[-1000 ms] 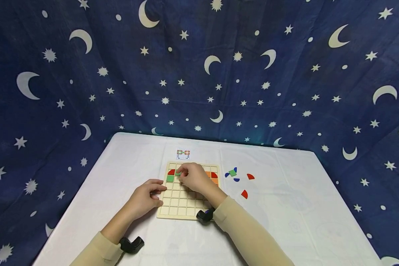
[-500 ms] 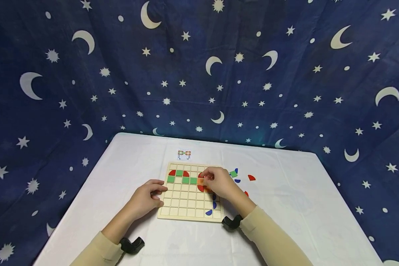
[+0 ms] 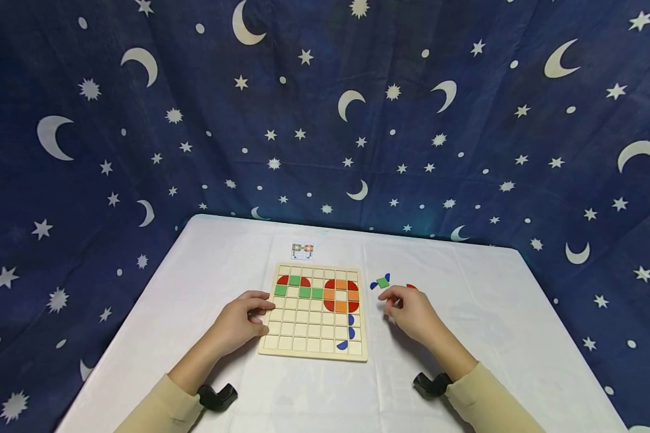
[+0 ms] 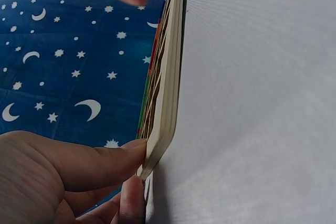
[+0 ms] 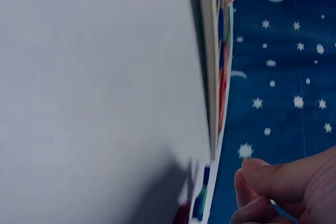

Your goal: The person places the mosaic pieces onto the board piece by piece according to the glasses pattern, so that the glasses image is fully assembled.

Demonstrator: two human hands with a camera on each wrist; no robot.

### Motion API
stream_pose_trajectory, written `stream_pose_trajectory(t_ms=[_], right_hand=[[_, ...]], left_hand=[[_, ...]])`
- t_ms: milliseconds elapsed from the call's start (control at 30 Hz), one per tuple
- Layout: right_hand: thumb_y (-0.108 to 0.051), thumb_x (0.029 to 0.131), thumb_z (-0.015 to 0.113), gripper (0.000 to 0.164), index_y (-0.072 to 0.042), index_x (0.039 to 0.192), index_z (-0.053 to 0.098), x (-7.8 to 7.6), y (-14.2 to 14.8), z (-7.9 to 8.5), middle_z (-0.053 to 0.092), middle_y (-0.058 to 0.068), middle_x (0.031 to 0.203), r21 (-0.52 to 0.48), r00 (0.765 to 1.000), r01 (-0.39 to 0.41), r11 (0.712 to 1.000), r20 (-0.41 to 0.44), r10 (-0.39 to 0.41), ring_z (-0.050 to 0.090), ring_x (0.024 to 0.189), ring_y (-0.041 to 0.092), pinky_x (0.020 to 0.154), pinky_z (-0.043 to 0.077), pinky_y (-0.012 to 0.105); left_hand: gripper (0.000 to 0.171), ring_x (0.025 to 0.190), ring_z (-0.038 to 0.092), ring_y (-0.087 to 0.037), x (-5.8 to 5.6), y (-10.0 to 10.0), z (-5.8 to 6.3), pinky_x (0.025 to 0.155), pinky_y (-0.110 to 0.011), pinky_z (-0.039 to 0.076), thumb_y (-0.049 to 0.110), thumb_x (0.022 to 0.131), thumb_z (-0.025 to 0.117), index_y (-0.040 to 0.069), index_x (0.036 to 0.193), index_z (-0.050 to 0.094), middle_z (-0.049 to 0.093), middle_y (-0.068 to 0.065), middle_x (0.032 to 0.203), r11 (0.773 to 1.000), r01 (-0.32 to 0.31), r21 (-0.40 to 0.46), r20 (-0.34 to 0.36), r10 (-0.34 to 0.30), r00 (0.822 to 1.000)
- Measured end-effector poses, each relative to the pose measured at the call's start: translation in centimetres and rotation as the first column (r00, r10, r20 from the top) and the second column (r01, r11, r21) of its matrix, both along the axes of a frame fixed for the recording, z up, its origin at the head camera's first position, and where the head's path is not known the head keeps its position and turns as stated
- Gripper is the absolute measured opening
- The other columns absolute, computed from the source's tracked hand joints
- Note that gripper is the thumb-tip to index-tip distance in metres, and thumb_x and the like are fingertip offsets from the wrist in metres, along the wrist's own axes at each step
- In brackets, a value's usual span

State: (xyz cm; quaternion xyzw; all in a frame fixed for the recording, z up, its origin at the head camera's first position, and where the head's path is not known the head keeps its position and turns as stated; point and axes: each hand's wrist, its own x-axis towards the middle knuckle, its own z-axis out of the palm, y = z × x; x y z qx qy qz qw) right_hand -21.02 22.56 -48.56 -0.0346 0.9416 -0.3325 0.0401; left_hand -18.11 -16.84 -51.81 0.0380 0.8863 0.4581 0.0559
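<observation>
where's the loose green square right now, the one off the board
In the head view, the green square lies on the table right of the board, between two blue pieces, just beyond the right hand.

On table (image 3: 222, 255): gridded board (image 3: 292, 330), left hand (image 3: 237, 325) at its left edge. Behind board, toward table's back edge: pattern card (image 3: 302, 251). On board, back left: square tiles (image 3: 304, 292), quarter-circle tiles (image 3: 283, 280); back right: tile ring (image 3: 341, 307); front right: three half-moon tiles (image 3: 351, 333). Right of board: loose square tile (image 3: 383, 282) between two loose half-moons (image 3: 374, 285); loose quarter-circle (image 3: 411, 286) behind right hand (image 3: 414, 314).
</observation>
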Motion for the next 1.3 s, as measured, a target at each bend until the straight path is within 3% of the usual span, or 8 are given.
stream_pose_trajectory(t_ms=[133, 300, 467, 633, 867, 1300], right_hand=[[-0.001, 0.093, 0.078, 0.02, -0.012, 0.11, 0.078, 0.5, 2.3, -0.1, 0.064, 0.001, 0.087, 0.027, 1.0, 0.019, 0.999, 0.009, -0.019, 0.056, 0.078, 0.019, 0.061, 0.047, 0.025], [0.004, 0.092, 0.075, 0.026, -0.015, 0.11, 0.079, 0.7, 4.2, -0.5, 0.07, 0.003, 0.102, 0.076, 1.0, 0.028, 0.997, 0.003, -0.028, 0.058, 0.086, 0.021, 0.073, 0.051, 0.03], [0.008, 0.09, 0.075, 0.034, -0.02, 0.11, 0.08, 0.6, 4.9, -1.0, 0.072, 0.002, 0.111, 0.131, 1.0, -0.029, 0.991, 0.015, 0.027, 0.057, 0.091, 0.022, 0.083, 0.051, 0.036], [0.003, 0.088, 0.08, 0.03, -0.022, 0.104, 0.08, 0.5, 4.7, -1.5, 0.069, -0.001, 0.106, 0.166, 0.998, -0.065, 0.984, 0.016, 0.063, 0.056, 0.091, 0.02, 0.085, 0.051, 0.038], [-0.008, 0.083, 0.09, 0.022, -0.018, 0.094, 0.074, 0.5, 3.8, -1.7, 0.064, 0.001, 0.096, 0.186, 0.999, -0.041, 0.982, 0.038, 0.035, 0.056, 0.087, 0.02, 0.081, 0.052, 0.036], [-0.006, 0.082, 0.091, 0.027, -0.016, 0.09, 0.068, 0.9, 1.9, -1.5, 0.061, 0.0, 0.081, 0.155, 0.998, -0.033, 0.987, 0.063, 0.023, 0.055, 0.079, 0.018, 0.073, 0.048, 0.031]], left_hand=[[0.045, 0.104, 0.064, -0.014, 0.0, 0.0, 0.0, 0.078, -0.019, 0.055, -0.006, 0.076, 0.086, 0.01, 0.118, 0.081, 0.064, -0.003, 0.147, 1.0, 0.0, 0.004, 0.0, 0.0, 1.0], [0.045, 0.104, 0.064, -0.014, 0.0, 0.0, 0.0, 0.078, -0.019, 0.055, -0.006, 0.076, 0.086, 0.01, 0.118, 0.081, 0.065, -0.004, 0.147, 1.0, 0.0, 0.002, -0.003, 0.0, 1.0], [0.045, 0.104, 0.064, -0.014, 0.0, 0.0, 0.1, 0.078, -0.019, 0.055, -0.006, 0.076, 0.085, 0.009, 0.118, 0.081, 0.064, -0.004, 0.147, 1.0, 0.001, 0.004, -0.002, -0.001, 1.0], [0.045, 0.105, 0.064, -0.014, 0.1, 0.1, 0.1, 0.079, -0.019, 0.055, -0.006, 0.076, 0.086, 0.01, 0.118, 0.081, 0.064, -0.004, 0.147, 1.0, 0.003, 0.001, -0.004, -0.003, 1.0], [0.045, 0.104, 0.064, -0.014, 0.1, 0.0, 0.3, 0.078, -0.018, 0.055, -0.006, 0.077, 0.086, 0.009, 0.119, 0.081, 0.064, -0.005, 0.147, 1.0, 0.007, -0.001, -0.008, -0.007, 1.0], [0.045, 0.105, 0.064, -0.014, 0.1, 0.0, 0.2, 0.08, -0.019, 0.054, -0.004, 0.078, 0.087, 0.01, 0.121, 0.08, 0.064, -0.004, 0.148, 1.0, 0.01, -0.012, -0.01, -0.01, 1.0]])
